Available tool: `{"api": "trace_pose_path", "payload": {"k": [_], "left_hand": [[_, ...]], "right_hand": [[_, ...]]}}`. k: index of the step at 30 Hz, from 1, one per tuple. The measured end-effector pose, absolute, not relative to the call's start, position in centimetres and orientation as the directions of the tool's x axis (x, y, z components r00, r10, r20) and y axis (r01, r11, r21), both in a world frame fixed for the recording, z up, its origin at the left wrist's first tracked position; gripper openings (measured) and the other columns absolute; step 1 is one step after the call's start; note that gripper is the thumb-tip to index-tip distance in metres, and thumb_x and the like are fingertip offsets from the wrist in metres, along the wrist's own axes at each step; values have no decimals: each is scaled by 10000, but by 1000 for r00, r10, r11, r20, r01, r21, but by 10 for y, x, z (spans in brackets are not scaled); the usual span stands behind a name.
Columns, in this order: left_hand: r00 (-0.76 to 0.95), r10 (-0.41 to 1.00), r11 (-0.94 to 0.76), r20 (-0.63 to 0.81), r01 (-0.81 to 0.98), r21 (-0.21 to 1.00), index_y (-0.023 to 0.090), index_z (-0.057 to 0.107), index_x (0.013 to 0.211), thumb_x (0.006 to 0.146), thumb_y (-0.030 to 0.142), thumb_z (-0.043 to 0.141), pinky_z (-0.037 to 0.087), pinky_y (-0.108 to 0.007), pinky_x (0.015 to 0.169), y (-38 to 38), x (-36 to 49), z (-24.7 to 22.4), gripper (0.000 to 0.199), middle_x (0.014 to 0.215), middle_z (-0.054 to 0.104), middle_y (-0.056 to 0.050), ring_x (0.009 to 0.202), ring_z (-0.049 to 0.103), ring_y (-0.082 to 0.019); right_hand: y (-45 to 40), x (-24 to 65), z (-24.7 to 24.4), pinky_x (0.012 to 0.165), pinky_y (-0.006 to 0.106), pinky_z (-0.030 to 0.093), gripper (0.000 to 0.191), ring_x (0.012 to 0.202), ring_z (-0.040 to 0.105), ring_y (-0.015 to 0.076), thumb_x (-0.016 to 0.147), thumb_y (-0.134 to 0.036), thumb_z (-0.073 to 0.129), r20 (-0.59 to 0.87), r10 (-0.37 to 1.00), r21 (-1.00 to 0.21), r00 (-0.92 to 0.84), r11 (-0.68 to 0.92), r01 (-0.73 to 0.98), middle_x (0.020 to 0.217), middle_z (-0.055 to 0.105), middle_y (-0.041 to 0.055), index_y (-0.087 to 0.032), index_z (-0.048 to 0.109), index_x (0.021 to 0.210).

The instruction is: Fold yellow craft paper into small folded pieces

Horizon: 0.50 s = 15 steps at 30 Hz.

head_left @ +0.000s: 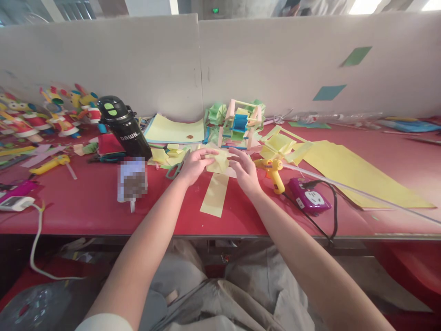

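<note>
A small piece of folded pale yellow paper [221, 160] is between my two hands at the middle of the table. My left hand [199, 163] pinches its left side with thumb and fingers. On the opposite side, the curled fingers of my right hand [244, 168] grip the paper's edge. Below it, a flat yellow paper strip [215, 195] lies on the red tabletop. Scissors [174, 171] rest beside my left hand, partly hidden by it. Just right of my right hand is a yellow glue gun [274, 172].
Behind my hands stands a paper-and-stick model [240, 122]. A black bottle [124, 128] rises at left, near stacked paper sheets [175, 128]. To the right are a purple power socket [310, 197] with a black cord, a large yellow sheet [358, 174] and a long clear rod [365, 191].
</note>
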<state>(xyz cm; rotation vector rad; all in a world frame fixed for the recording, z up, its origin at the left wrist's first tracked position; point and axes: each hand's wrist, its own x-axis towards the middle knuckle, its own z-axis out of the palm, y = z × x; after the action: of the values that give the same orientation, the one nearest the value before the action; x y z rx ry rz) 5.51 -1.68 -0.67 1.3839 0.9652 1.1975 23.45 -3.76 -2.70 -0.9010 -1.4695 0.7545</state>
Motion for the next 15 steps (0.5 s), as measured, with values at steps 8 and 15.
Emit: {"api": "trace_pose_path", "payload": {"k": [8, 15], "left_hand": [[286, 930, -255, 232, 48, 966, 241, 577, 1313, 769, 224, 658, 419, -253, 599, -28, 58, 2, 551, 729, 674, 2, 562, 534, -114], [263, 930, -277, 258, 37, 960, 152, 697, 1068, 732, 307, 754, 514, -316, 825, -22, 60, -4, 375, 1017, 734, -98, 897, 673, -203]], "right_hand": [[-33, 233, -29, 623, 313, 563, 413, 728, 648, 183, 713, -559, 762, 346, 937, -937, -50, 348, 21, 826, 707, 55, -185, 716, 883], [-32, 235, -30, 655, 312, 530, 334, 709, 639, 170, 723, -499, 771, 397, 918, -915, 9, 396, 75, 807, 717, 42, -188, 735, 838]]}}
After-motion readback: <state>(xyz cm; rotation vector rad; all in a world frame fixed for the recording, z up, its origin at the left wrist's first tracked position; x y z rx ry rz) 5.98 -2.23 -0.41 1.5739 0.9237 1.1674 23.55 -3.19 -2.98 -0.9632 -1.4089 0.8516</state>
